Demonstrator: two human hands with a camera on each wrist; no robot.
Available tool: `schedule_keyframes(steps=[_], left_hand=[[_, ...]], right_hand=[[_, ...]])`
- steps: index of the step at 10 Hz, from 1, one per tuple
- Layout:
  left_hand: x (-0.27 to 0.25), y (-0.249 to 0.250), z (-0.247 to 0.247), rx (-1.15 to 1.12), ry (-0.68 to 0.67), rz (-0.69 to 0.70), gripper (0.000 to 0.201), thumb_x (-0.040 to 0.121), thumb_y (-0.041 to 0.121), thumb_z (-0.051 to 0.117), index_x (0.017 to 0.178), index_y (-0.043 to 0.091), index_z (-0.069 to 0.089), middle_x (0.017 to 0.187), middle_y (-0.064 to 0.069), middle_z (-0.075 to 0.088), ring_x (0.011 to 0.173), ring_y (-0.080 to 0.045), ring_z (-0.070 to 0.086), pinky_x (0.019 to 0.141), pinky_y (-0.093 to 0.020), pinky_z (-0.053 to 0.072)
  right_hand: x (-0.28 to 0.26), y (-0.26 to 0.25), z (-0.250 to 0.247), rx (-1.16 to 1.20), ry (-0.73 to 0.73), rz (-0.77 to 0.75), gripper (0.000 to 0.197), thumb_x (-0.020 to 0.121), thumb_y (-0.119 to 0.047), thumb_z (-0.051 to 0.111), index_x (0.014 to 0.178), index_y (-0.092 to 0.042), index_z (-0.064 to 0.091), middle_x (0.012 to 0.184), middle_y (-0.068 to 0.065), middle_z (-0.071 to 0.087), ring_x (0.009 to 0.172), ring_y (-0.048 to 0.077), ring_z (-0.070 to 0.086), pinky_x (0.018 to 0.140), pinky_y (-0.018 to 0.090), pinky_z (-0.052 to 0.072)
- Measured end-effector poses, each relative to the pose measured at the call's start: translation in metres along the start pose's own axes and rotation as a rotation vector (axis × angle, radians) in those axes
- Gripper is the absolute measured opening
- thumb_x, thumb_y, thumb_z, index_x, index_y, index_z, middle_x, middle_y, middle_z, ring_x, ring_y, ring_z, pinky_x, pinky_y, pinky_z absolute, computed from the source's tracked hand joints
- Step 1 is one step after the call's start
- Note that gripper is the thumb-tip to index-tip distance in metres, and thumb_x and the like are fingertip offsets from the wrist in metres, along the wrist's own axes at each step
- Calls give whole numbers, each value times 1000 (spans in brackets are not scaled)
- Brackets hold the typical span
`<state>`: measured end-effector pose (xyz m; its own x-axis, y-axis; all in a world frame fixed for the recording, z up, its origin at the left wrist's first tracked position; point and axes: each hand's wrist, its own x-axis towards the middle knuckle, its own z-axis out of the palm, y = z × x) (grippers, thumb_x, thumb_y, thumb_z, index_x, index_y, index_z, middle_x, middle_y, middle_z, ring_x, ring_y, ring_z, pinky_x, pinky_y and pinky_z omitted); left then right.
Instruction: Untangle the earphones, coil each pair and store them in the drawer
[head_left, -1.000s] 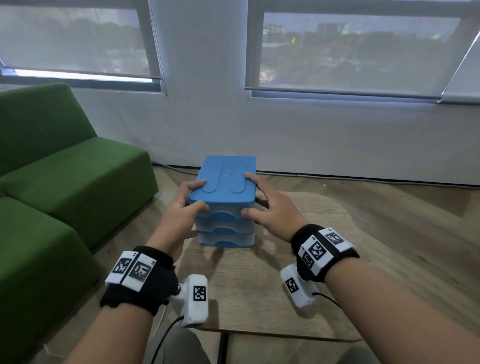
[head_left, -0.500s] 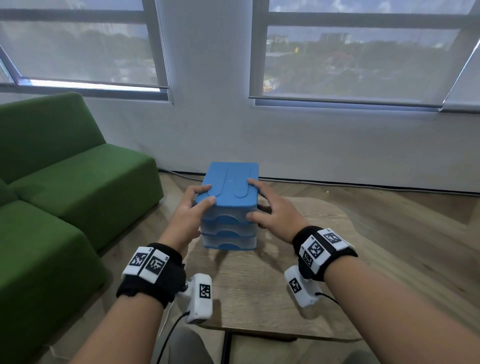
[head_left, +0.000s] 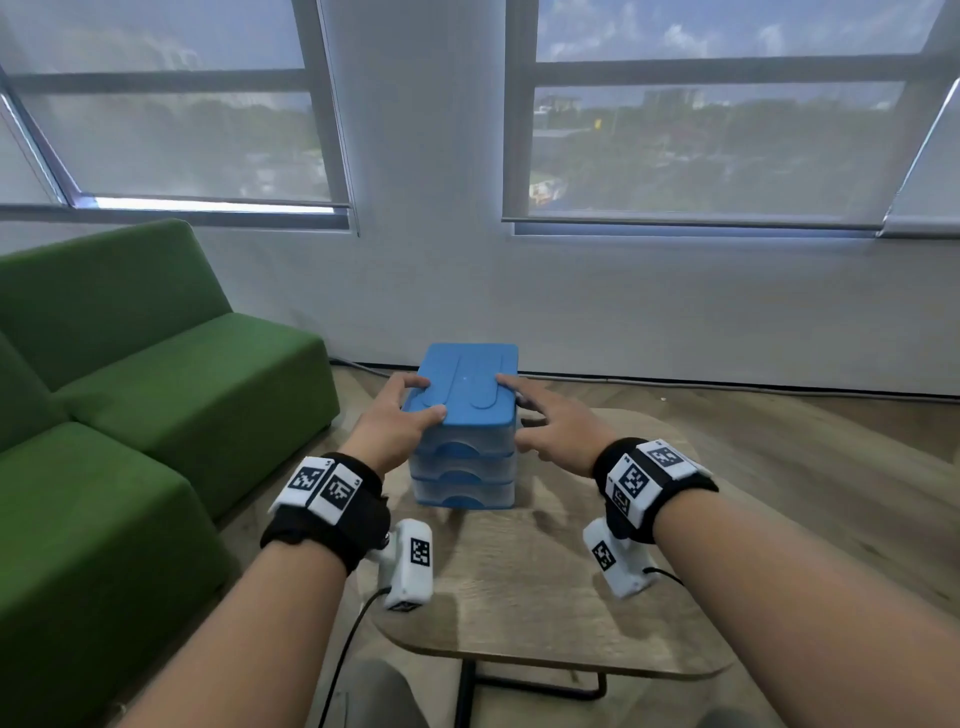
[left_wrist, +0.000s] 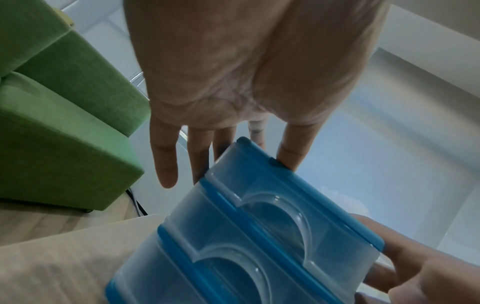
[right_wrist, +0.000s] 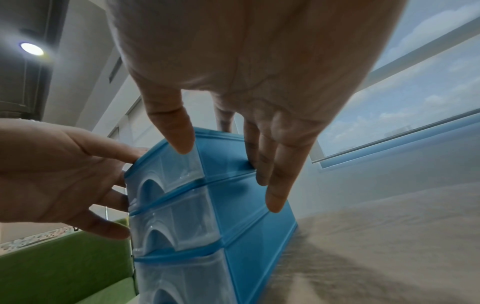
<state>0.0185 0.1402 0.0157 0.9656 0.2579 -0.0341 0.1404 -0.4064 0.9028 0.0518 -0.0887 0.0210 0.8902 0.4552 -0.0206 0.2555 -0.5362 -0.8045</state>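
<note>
A blue three-drawer unit (head_left: 467, 415) stands on the wooden table (head_left: 545, 597), all its clear drawer fronts (right_wrist: 176, 195) pushed in. My left hand (head_left: 410, 410) lies against its left side, thumb on the top front edge and fingers (left_wrist: 166, 164) straight along the side. My right hand (head_left: 540, 415) touches the right side with straight fingers (right_wrist: 275, 191); its thumb (right_wrist: 179, 135) hovers at the top front corner. No earphones are in sight in any view.
A green sofa (head_left: 130, 389) runs along the left, close to the table's left edge. A white wall with two windows stands behind the table. Bare tabletop lies in front of the unit, and a black table leg (head_left: 467, 691) shows below.
The head view has tilted up. The unit stays in place on the table. Both hands have straightened and loosened, and the right thumb has come off the drawer front.
</note>
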Motion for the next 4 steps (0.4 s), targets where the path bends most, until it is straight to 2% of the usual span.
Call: schedule_keyframes(steps=[1, 2, 3, 4], left_hand=[[-2, -1, 1, 25, -9, 6, 40, 98, 31, 65, 135, 38, 55, 132, -5, 53, 100, -22, 55, 84, -40, 50], [-5, -6, 3, -10, 10, 25, 38, 96, 29, 63, 131, 42, 56, 132, -6, 56, 106, -24, 60, 82, -37, 50], [-3, -8, 8, -15, 40, 40, 32, 99, 27, 60, 126, 44, 58, 126, -5, 59, 102, -22, 62, 78, -37, 53], [-5, -15, 15, 32, 89, 70, 29, 103, 27, 56, 126, 45, 55, 121, -2, 60, 98, -17, 62, 72, -34, 50]], right_hand=[[0, 3, 0, -3, -13, -1, 88, 74, -29, 67, 154, -48, 34, 156, 3, 44, 137, 20, 50, 106, 33, 47], [1, 8, 4, -54, -10, -21, 90, 69, -38, 61, 152, -54, 29, 156, -1, 47, 137, 19, 50, 114, 43, 44], [4, 12, 7, -73, 28, -63, 87, 81, -25, 65, 155, -48, 27, 155, -3, 48, 135, 16, 51, 113, 40, 45], [-3, 13, 14, -19, 31, -80, 85, 85, -19, 64, 155, -49, 27, 153, -10, 48, 134, 7, 51, 112, 31, 45]])
